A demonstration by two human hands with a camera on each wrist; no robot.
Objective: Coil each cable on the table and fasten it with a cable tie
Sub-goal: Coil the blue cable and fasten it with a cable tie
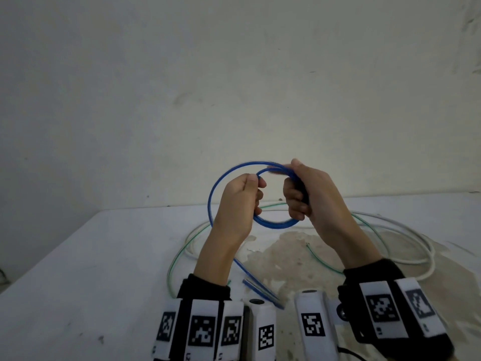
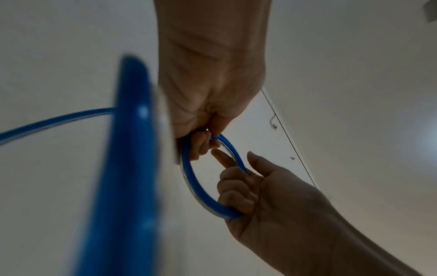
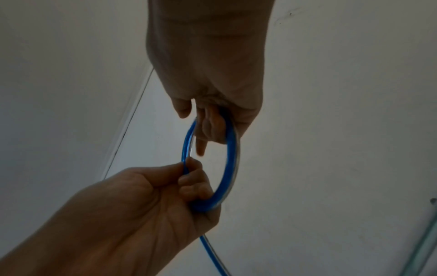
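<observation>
Both hands hold a blue cable in the air above the white table, wound into a small coil of several turns. My right hand grips the coil's right side with its fingers curled round the strands. My left hand pinches one strand between thumb and forefinger at the coil's left side. A wider loose loop arcs out to the left, and the blue tail hangs down to the table between my wrists. The blue coil shows in the left wrist view; the right wrist view also shows the blue coil.
A white cable lies in wide loops across the table behind and right of my hands. A thin green cable loops over the same area. A worn brownish patch marks the tabletop. A plain wall rises behind the table.
</observation>
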